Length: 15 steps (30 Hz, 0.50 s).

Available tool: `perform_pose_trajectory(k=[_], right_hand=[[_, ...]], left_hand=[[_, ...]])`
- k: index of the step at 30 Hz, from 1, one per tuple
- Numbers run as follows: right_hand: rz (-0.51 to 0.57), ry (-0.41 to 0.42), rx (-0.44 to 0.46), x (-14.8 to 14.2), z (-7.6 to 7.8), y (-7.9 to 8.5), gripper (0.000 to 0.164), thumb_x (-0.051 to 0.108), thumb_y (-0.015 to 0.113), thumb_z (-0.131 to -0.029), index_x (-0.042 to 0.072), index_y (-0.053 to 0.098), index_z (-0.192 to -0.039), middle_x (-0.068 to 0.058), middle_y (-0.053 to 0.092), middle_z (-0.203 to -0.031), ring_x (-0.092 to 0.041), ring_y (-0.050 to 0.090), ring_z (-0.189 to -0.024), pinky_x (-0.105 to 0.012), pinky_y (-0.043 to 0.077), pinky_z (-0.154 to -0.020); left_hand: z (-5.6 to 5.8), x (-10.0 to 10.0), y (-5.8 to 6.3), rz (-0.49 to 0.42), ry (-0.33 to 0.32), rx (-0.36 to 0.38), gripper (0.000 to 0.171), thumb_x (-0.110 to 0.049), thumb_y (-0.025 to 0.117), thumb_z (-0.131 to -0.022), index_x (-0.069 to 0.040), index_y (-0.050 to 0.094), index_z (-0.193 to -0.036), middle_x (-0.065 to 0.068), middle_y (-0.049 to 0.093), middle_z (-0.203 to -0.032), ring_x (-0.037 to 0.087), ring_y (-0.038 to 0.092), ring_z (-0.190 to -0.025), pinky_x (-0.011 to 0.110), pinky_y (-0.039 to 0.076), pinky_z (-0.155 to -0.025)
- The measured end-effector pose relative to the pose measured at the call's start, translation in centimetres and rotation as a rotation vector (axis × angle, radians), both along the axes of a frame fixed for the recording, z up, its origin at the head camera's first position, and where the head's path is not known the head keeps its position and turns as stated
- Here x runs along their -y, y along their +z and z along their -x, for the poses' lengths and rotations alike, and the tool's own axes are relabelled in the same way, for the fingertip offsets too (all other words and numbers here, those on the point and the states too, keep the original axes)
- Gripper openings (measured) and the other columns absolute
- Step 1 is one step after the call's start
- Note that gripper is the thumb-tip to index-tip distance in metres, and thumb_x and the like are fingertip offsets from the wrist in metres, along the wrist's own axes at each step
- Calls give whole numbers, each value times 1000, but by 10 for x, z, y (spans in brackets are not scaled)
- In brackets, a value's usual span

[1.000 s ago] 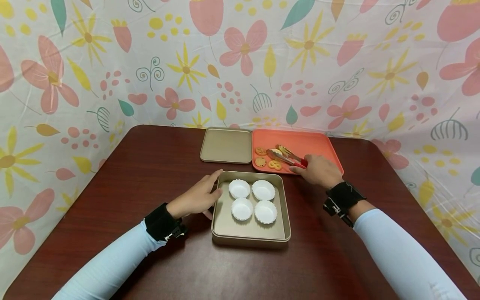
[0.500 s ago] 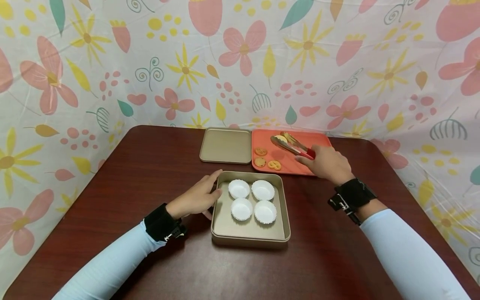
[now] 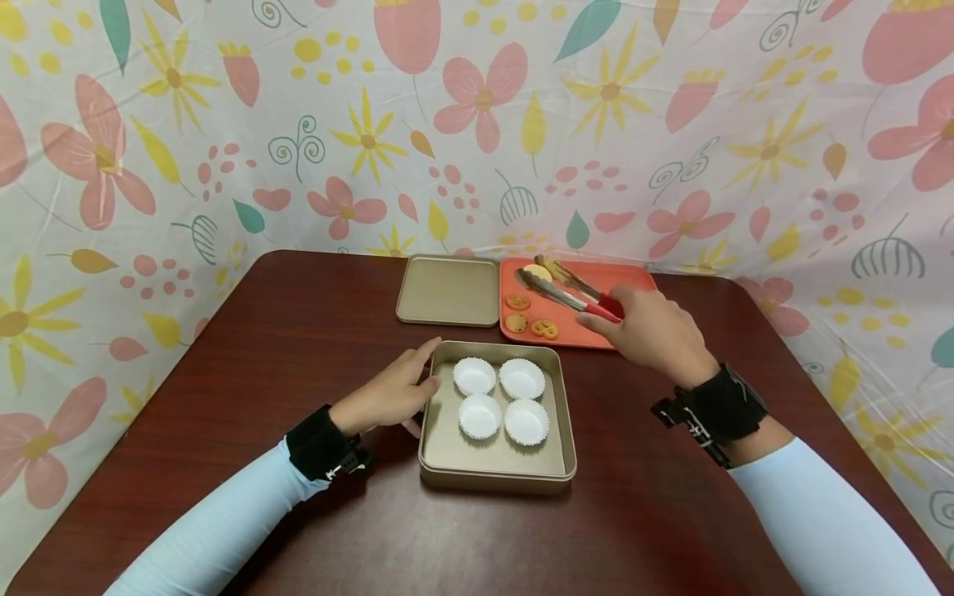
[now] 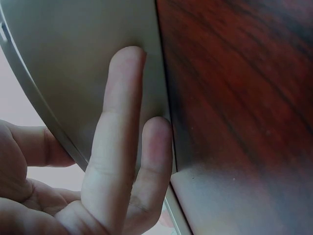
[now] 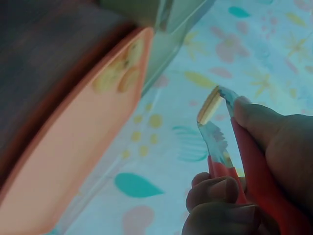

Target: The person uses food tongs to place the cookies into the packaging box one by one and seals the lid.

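Note:
A square gold tin (image 3: 495, 463) holds several white paper baking cups (image 3: 477, 416). My left hand (image 3: 387, 389) grips its left wall, with the thumb over the rim. In the left wrist view two fingers (image 4: 120, 117) lie against the tin's outer side (image 4: 73, 49). My right hand (image 3: 659, 331) holds red-handled metal tongs (image 3: 555, 291). Between the tong tips is a round pale cookie (image 3: 537, 272), seen edge-on as a cookie (image 5: 209, 108) in the right wrist view. The tongs are raised over the orange tray (image 3: 633, 277).
Other cookies lie at the tray's left side: a round one (image 3: 517, 301), a speckled one (image 3: 516, 323) and a pretzel-shaped one (image 3: 545, 329). A flat gold lid (image 3: 449, 290) lies beside the tray on the dark wooden table (image 3: 328, 306). A floral cloth (image 3: 477, 149) hangs behind.
My right hand has lifted the tongs from among the cookies, with the pale cookie between the tips, moved right and up, then the tips swung slightly left. My left hand stays on the tin.

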State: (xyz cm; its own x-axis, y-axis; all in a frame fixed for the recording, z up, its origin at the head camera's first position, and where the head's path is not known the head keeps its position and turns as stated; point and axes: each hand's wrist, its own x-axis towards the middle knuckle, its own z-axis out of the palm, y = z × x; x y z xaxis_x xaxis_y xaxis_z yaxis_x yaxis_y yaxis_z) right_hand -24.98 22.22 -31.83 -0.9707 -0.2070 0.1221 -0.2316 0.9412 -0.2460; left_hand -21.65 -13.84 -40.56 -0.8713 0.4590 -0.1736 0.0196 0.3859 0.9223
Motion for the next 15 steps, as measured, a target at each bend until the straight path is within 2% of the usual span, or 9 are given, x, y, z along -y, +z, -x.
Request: perform_pose_trajectory(k=[6,15], right_hand=[[-32,63,-86,22,-20,3,58,68,64,-92,13,50,-81,-2,37,-63,-19,36,-53,-29,22,-45],[-71,160,-132,45,-44,-2,54,63,73,-88,16,49,-76,2,38,-58,-16,37,-52,-29,22,-46]], left_hand=[[0,0,0,-6,2,0,68,-9,44,-110,-16,7,-166,27,15,-159,32,68,-81,44,65,-56],[-1,0,1,0,2,10,68,-11,45,-110,-16,8,-167,27,15,-159,34,68,-84,44,65,-57]])
